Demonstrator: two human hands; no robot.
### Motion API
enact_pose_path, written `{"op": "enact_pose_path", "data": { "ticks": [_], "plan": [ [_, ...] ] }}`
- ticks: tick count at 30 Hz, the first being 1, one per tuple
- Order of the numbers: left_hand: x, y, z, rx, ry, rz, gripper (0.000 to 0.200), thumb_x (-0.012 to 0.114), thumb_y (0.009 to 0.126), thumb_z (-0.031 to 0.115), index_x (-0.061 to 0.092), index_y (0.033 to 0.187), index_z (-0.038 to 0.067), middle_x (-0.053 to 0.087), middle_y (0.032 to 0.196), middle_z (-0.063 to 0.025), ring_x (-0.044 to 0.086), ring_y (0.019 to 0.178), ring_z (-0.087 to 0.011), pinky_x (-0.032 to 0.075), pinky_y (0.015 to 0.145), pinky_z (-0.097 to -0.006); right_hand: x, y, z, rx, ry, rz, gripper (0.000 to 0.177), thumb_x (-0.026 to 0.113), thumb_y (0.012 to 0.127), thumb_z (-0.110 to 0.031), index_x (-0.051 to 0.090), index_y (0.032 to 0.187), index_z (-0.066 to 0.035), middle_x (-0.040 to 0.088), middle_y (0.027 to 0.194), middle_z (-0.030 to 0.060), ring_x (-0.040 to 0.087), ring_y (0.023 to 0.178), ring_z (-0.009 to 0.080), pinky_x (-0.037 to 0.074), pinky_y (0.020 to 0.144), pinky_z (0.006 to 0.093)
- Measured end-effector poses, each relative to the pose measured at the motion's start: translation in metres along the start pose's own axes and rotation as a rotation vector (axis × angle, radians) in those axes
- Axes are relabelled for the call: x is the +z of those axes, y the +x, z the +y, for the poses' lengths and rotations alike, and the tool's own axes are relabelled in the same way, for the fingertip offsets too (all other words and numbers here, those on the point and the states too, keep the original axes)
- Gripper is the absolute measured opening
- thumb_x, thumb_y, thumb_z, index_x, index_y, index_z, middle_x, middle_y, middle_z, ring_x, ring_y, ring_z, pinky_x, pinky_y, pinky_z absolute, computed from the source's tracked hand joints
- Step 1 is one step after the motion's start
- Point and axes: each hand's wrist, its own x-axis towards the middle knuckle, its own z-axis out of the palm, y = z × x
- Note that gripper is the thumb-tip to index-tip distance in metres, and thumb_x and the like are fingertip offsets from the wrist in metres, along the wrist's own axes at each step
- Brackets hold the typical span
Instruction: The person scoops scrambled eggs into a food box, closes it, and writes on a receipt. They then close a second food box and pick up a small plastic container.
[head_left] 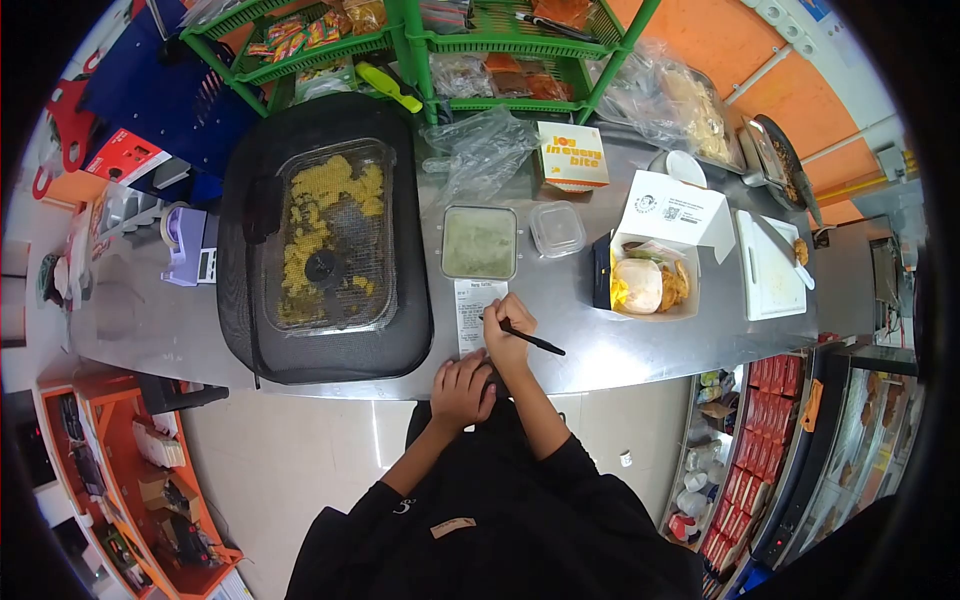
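My right hand (508, 335) grips a black pen (543, 345), with its tip over a printed paper receipt (469, 325) on the steel counter. At the counter's front edge my left hand (462, 392) rests by the lower end of the receipt, fingers extended and slightly apart. Just beyond the receipt sits a square container (480, 243) with a pale green surface. A small clear plastic tub (557, 229) stands to its right. Farther right, an open white box (657, 250) holds a wrapped round item and fried pieces.
Left of my hands lies a black padded case (408, 300) with a mesh lid over yellow food. A closed orange-and-white box (573, 157), a plastic bag (487, 150) and green shelves (500, 44) stand behind. A knife (785, 250) lies on a white cutting board (765, 285).
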Motion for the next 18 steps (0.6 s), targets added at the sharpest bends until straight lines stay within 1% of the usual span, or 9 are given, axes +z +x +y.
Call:
{"op": "enact_pose_path", "data": {
  "ticks": [2,4,8,10,11,14,16,18],
  "plan": [
    [-0.0004,0.0003,-0.0001,-0.001,-0.007,-0.004,0.028,0.052,0.079,0.031,0.06,0.097,0.012,0.058,0.114,-0.0057,0.055,0.096,-0.0239,0.037,0.092,-0.0407,0.0006,0.0003,-0.0015,0.008,-0.008,-0.01,0.027,0.058,0.07,0.01,0.035,0.061,-0.002,0.043,0.059,0.0084,0.041,0.049,0.0173,0.034,0.046,0.0271],
    [-0.0002,0.0001,0.0001,-0.001,-0.015,-0.006,0.028,0.052,0.079,0.031,0.06,0.097,0.012,0.058,0.114,-0.0058,0.055,0.095,-0.0242,0.037,0.092,-0.0408,0.0023,0.0016,-0.0036,-0.001,0.055,-0.005,0.029,0.055,0.073,0.011,0.032,0.06,-0.001,0.036,0.057,0.0058,0.031,0.049,0.0122,0.027,0.045,0.0267],
    [-0.0014,0.0008,0.0006,-0.003,-0.022,-0.006,0.028,0.051,0.079,0.03,0.06,0.098,0.011,0.058,0.114,-0.0062,0.055,0.096,-0.0238,0.037,0.092,-0.0411,0.001,0.0,0.0002,0.005,0.045,-0.016,0.029,0.055,0.072,0.011,0.032,0.06,-0.001,0.036,0.057,0.006,0.034,0.049,0.0126,0.029,0.045,0.0266],
    [-0.0015,0.0004,0.0006,-0.004,-0.031,-0.009,0.028,0.051,0.079,0.03,0.06,0.098,0.011,0.058,0.114,-0.0063,0.055,0.096,-0.0237,0.038,0.092,-0.0412,0.0015,0.0004,0.0017,0.014,-0.005,0.074,0.028,0.055,0.071,0.012,0.032,0.061,-0.001,0.037,0.058,0.0063,0.035,0.049,0.0134,0.03,0.046,0.0268],
    [-0.0015,0.0003,0.0004,-0.004,-0.032,-0.011,0.028,0.051,0.079,0.03,0.06,0.099,0.011,0.058,0.114,-0.0065,0.055,0.097,-0.0238,0.038,0.092,-0.0414,0.0013,-0.0005,0.002,0.014,-0.005,0.074,0.028,0.055,0.071,0.012,0.032,0.061,-0.001,0.037,0.058,0.0063,0.035,0.049,0.0134,0.03,0.046,0.0268],
    [-0.0016,-0.0002,0.0003,-0.005,-0.032,-0.015,0.029,0.051,0.079,0.03,0.06,0.099,0.011,0.058,0.114,-0.0068,0.055,0.098,-0.0239,0.038,0.092,-0.0417,0.0004,-0.0014,-0.0004,0.002,0.034,0.071,0.028,0.055,0.071,0.011,0.033,0.061,-0.001,0.038,0.057,0.0066,0.036,0.049,0.0141,0.03,0.046,0.0271],
    [-0.0017,-0.0002,0.0002,-0.009,-0.029,-0.018,0.029,0.051,0.08,0.03,0.06,0.099,0.011,0.058,0.114,-0.0069,0.055,0.098,-0.0239,0.038,0.092,-0.0418,-0.0011,-0.0022,-0.0003,-0.034,-0.018,-0.004,0.026,0.058,0.07,0.01,0.036,0.061,-0.001,0.044,0.059,0.008,0.041,0.048,0.0174,0.034,0.045,0.0267],
    [-0.0013,-0.0006,0.0001,-0.004,-0.026,-0.013,0.03,0.051,0.08,0.031,0.06,0.101,0.011,0.058,0.114,-0.0069,0.055,0.099,-0.0237,0.038,0.092,-0.0419,0.0002,-0.0017,-0.0018,-0.037,0.004,-0.02,0.026,0.058,0.07,0.01,0.036,0.061,-0.001,0.043,0.058,0.0082,0.041,0.048,0.0177,0.034,0.045,0.027]
  ]
}}
